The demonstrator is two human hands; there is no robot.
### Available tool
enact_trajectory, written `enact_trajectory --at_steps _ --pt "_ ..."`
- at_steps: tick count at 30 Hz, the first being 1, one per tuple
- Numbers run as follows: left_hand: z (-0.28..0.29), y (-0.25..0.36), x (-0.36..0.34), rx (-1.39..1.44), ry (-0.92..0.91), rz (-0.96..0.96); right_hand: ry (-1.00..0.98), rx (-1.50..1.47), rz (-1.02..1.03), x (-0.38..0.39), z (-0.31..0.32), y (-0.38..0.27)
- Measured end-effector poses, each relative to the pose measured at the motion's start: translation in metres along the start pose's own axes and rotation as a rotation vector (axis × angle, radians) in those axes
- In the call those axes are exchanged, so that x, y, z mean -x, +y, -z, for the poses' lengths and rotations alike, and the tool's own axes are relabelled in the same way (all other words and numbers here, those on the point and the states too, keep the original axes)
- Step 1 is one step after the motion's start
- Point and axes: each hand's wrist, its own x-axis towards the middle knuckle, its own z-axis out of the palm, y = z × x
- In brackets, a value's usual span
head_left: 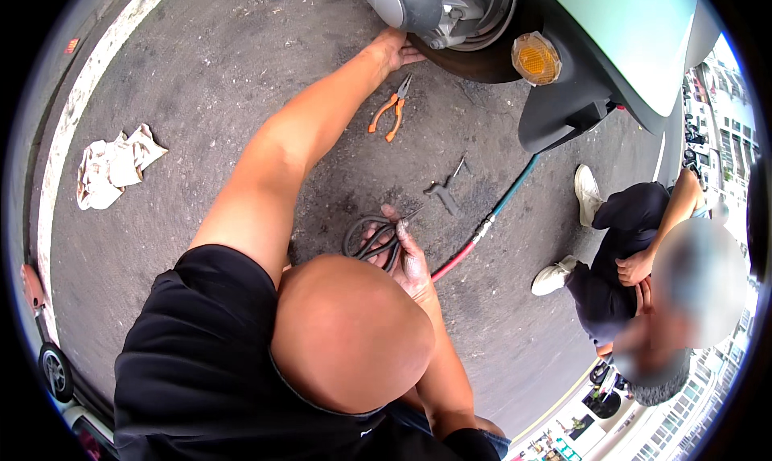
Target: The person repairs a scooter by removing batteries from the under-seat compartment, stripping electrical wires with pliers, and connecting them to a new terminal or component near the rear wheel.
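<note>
Head view: at left, a crumpled pale cloth (117, 172) is spread on the asphalt (201, 75). Farther right, the left hand (391, 51) is placed at the lower edge of a dark tire (466, 64); whether anything is clasped by it cannot be told. Orange-handled pliers (399, 103) are seen near it on the ground. Lower down, looped dark cord (351, 234) is grasped in the right hand (412, 266). Then a grey-handled tool (446, 197), a red-and-teal hose (515, 188) and a seated or crouching person (623, 236) are seen.
</note>
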Motion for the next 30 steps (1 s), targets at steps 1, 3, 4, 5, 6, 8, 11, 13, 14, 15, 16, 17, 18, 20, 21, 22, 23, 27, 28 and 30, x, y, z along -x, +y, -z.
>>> enact_trajectory --at_steps 1,3,4,5,6,8,11,13,14,15,16,17,18,20,21,22,23,27,28,30 --pt "-0.010 -0.006 0.009 0.049 -0.029 0.058 -0.002 -0.011 0.005 0.001 0.005 -0.002" --pt "-0.026 -0.019 0.031 0.136 -0.145 0.187 0.027 0.055 -0.016 0.002 0.002 -0.006" --pt "-0.041 -0.024 0.049 0.137 -0.234 0.264 0.046 0.090 -0.027 0.002 0.001 -0.007" --pt "-0.052 -0.027 0.062 0.207 -0.319 0.381 0.026 0.045 -0.045 -0.001 0.009 -0.005" --pt "-0.053 -0.028 0.071 0.154 -0.446 0.405 0.031 0.030 -0.064 -0.002 0.005 -0.004" --pt "-0.052 -0.029 0.084 0.044 -0.702 0.444 0.045 0.004 -0.098 -0.002 -0.003 -0.004" --pt "-0.018 -0.022 0.073 -0.003 -0.391 0.362 0.023 0.134 -0.079 -0.006 -0.002 -0.006" --pt "0.007 -0.014 0.056 0.033 -0.204 0.265 0.035 0.129 -0.068 -0.008 0.000 -0.002" --pt "0.014 -0.009 0.046 0.041 -0.141 0.205 0.034 0.104 -0.060 -0.010 0.003 -0.002" --pt "0.015 0.000 0.042 -0.009 -0.114 0.164 0.030 0.076 -0.046 -0.012 0.004 -0.001" --pt "0.016 0.004 0.037 -0.024 -0.074 0.127 0.035 0.081 -0.048 -0.011 0.005 -0.001" --pt "0.020 0.004 0.029 -0.066 -0.080 0.101 0.040 0.085 -0.048 -0.008 0.006 0.001" --pt "0.019 0.006 0.025 -0.114 -0.091 0.073 0.041 0.087 -0.043 -0.007 0.006 0.002" --pt "0.014 0.012 0.014 -0.080 -0.072 -0.014 0.026 0.106 -0.023 -0.002 0.002 0.004" --pt "0.013 0.013 0.011 -0.064 -0.056 -0.056 0.018 0.112 -0.020 0.000 0.000 0.006" --pt "0.016 0.009 0.003 -0.044 -0.062 -0.055 0.026 0.111 -0.015 0.003 -0.003 0.007" --pt "0.021 0.004 -0.006 -0.025 -0.067 -0.055 0.032 0.108 -0.011 0.007 -0.008 0.008" --pt "0.002 -0.013 0.002 0.080 -0.076 0.043 0.065 0.166 0.034 0.010 0.007 0.008" --pt "-0.010 -0.015 0.014 0.095 -0.084 0.086 0.090 0.151 0.058 0.010 0.009 0.006" --pt "-0.028 -0.024 0.037 0.130 -0.160 0.194 0.138 0.129 0.096 0.008 0.009 0.001"
